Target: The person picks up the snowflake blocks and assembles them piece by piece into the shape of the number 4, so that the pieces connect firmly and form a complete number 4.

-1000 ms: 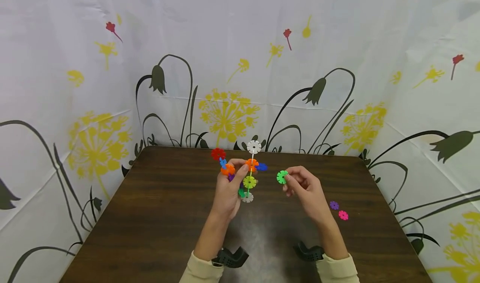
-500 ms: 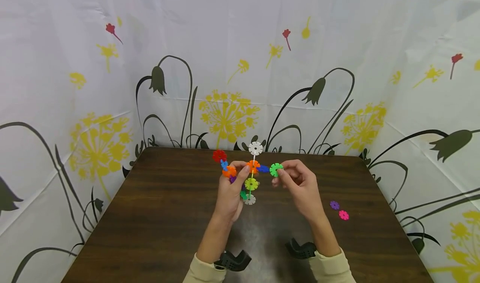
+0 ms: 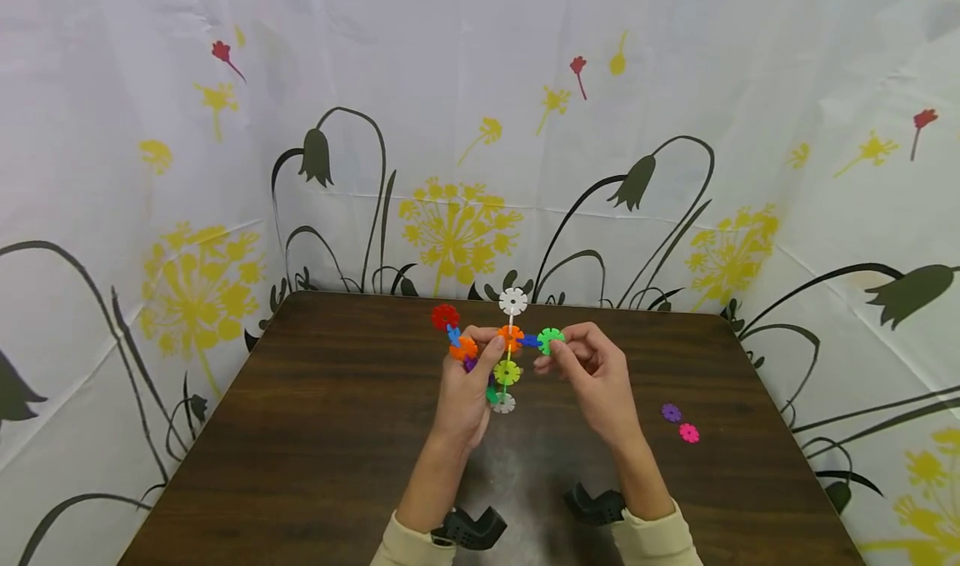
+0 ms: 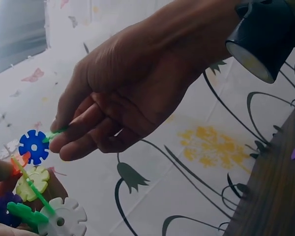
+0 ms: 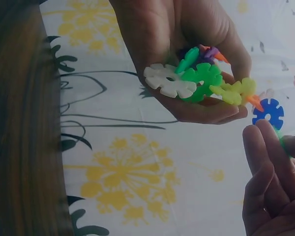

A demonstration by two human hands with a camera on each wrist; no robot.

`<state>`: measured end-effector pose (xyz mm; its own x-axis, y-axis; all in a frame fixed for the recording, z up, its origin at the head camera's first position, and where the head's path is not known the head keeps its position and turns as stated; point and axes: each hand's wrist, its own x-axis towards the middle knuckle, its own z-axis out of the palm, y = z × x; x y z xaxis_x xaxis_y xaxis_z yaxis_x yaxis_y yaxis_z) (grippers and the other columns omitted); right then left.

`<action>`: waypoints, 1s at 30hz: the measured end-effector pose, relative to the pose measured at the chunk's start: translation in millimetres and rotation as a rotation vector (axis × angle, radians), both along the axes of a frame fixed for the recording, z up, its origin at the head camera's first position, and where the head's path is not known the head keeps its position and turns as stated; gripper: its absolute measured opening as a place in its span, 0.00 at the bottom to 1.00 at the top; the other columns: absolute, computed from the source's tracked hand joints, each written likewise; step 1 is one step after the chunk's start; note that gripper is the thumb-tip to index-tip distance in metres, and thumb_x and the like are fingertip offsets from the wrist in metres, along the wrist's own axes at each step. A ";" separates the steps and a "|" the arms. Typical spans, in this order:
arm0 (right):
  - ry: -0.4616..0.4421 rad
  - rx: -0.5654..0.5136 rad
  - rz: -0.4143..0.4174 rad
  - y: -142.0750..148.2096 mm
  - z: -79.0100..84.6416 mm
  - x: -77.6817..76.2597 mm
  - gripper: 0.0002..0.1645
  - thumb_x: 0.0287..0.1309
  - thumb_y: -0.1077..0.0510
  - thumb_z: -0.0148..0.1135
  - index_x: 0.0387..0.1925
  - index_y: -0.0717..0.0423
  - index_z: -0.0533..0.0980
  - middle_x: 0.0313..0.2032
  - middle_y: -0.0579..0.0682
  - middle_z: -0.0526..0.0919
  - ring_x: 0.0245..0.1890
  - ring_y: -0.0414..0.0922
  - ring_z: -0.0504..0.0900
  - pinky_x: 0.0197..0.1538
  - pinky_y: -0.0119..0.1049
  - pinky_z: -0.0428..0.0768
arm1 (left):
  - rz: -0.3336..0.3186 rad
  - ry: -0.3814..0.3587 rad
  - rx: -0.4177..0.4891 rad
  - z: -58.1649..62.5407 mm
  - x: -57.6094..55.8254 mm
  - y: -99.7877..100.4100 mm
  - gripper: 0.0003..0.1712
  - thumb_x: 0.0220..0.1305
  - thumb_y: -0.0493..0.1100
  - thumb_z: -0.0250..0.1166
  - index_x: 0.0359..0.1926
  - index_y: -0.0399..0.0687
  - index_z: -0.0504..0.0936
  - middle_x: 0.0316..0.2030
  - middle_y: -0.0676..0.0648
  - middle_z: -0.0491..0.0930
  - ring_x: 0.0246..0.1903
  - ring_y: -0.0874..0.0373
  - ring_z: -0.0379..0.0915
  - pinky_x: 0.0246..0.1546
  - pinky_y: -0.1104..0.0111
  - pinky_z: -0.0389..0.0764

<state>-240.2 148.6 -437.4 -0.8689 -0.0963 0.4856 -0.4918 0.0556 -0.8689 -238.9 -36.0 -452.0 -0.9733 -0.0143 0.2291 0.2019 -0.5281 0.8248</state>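
Observation:
My left hand point(image 3: 463, 391) grips a chain of notched plastic discs, its thumb by the orange disc point(image 3: 511, 338). A white disc point(image 3: 513, 301) tops the chain. Below the orange one hang a yellow disc point(image 3: 507, 373) and another white disc point(image 4: 64, 220); red point(image 3: 445, 317), light blue and orange discs stick out at the left. On the right side juts a blue disc point(image 5: 269, 113). Between thumb and fingers my right hand point(image 3: 596, 374) pinches a bright green disc point(image 3: 551, 342), which meets the outer edge of the blue disc.
A purple disc point(image 3: 671, 413) and a pink disc point(image 3: 689, 433) lie on the dark wooden table point(image 3: 315, 433), right of the right forearm. A white curtain point(image 3: 465, 91) printed with flowers hangs behind and at both sides. Each wrist wears a black camera mount point(image 3: 474, 529).
The right hand has moved left with the green disc, from apart to up against the blue disc. The left hand, still holding the chain, has shifted slightly right and down.

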 end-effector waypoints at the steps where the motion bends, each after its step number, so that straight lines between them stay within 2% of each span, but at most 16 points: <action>1: 0.004 -0.004 0.005 -2.1 -0.5 -0.4 0.04 0.76 0.67 0.62 0.47 0.66 0.77 0.31 0.58 0.91 0.31 0.43 0.91 0.36 0.33 0.86 | 0.006 -0.002 -0.010 0.4 0.1 -1.8 0.08 0.80 0.36 0.61 0.43 0.54 0.83 0.44 0.51 0.85 0.43 0.59 0.86 0.44 0.73 0.86; 5: 0.015 -0.016 0.023 -10.3 -1.3 -3.2 0.05 0.77 0.66 0.61 0.47 0.66 0.76 0.30 0.59 0.91 0.30 0.42 0.90 0.35 0.31 0.83 | 0.030 -0.009 -0.037 1.8 -1.1 -7.0 0.08 0.80 0.35 0.62 0.43 0.53 0.84 0.44 0.49 0.85 0.43 0.58 0.87 0.45 0.73 0.86; 10: -0.015 -0.013 0.027 -9.1 -4.6 -7.4 0.06 0.78 0.65 0.61 0.50 0.65 0.77 0.32 0.62 0.90 0.29 0.46 0.91 0.34 0.32 0.83 | 0.031 -0.071 -0.028 0.1 -3.5 -3.2 0.05 0.79 0.38 0.63 0.44 0.52 0.84 0.43 0.51 0.86 0.43 0.59 0.85 0.47 0.72 0.86; 15: -0.083 0.101 0.069 14.4 -14.5 -11.0 0.10 0.80 0.61 0.59 0.57 0.60 0.77 0.34 0.63 0.88 0.27 0.47 0.90 0.36 0.35 0.87 | -0.003 -0.112 -0.022 -4.5 -4.4 0.6 0.03 0.81 0.42 0.63 0.50 0.50 0.80 0.43 0.49 0.86 0.36 0.58 0.88 0.47 0.64 0.90; 18: -0.110 0.183 0.042 43.2 -24.6 -12.4 0.10 0.81 0.59 0.58 0.56 0.58 0.78 0.31 0.61 0.86 0.26 0.45 0.86 0.35 0.36 0.86 | -0.030 -0.100 -0.019 -6.5 -6.8 -1.7 0.05 0.82 0.42 0.61 0.53 0.48 0.77 0.44 0.46 0.85 0.34 0.55 0.90 0.45 0.60 0.92; 20: -0.147 0.266 -0.024 70.0 -33.1 -12.4 0.10 0.81 0.57 0.59 0.53 0.58 0.80 0.30 0.60 0.83 0.25 0.42 0.82 0.32 0.36 0.83 | -0.051 -0.090 -0.021 -7.2 -9.0 -4.8 0.05 0.82 0.40 0.60 0.53 0.47 0.75 0.45 0.46 0.84 0.35 0.56 0.90 0.44 0.62 0.92; 22: -0.209 0.387 -0.108 101.2 -43.8 -11.3 0.12 0.82 0.53 0.59 0.50 0.56 0.83 0.33 0.57 0.84 0.27 0.40 0.79 0.32 0.35 0.80 | -0.087 -0.075 -0.037 -7.3 -11.3 -8.3 0.06 0.81 0.37 0.59 0.54 0.46 0.74 0.46 0.47 0.82 0.37 0.56 0.89 0.46 0.62 0.91; 25: -0.353 0.620 -0.223 149.8 -62.3 -6.9 0.17 0.81 0.47 0.59 0.51 0.56 0.83 0.39 0.56 0.87 0.32 0.41 0.78 0.34 0.37 0.77 | -0.144 -0.062 -0.095 -6.0 -14.1 -13.7 0.06 0.81 0.34 0.58 0.54 0.43 0.73 0.47 0.46 0.81 0.41 0.56 0.89 0.51 0.62 0.90; 27: -0.457 0.773 -0.283 179.4 -76.1 -2.4 0.21 0.81 0.44 0.59 0.55 0.58 0.81 0.44 0.57 0.88 0.37 0.45 0.82 0.37 0.41 0.79 | -0.171 -0.053 -0.152 -3.7 -16.1 -16.8 0.07 0.81 0.34 0.59 0.55 0.39 0.74 0.49 0.44 0.81 0.42 0.56 0.89 0.53 0.64 0.89; 30: -0.624 0.950 -0.339 214.0 -93.5 5.9 0.28 0.78 0.40 0.60 0.60 0.60 0.76 0.48 0.63 0.87 0.42 0.56 0.86 0.39 0.52 0.81 | -0.192 -0.045 -0.240 0.1 -19.9 -20.8 0.11 0.80 0.36 0.62 0.57 0.35 0.76 0.50 0.42 0.83 0.43 0.56 0.90 0.53 0.68 0.88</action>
<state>-234.2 362.7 -530.9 -0.9807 0.0915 -0.1726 0.1665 0.8536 -0.4936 -258.8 -56.8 -451.9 -0.9622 0.2202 0.1600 0.0774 -0.3425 0.9363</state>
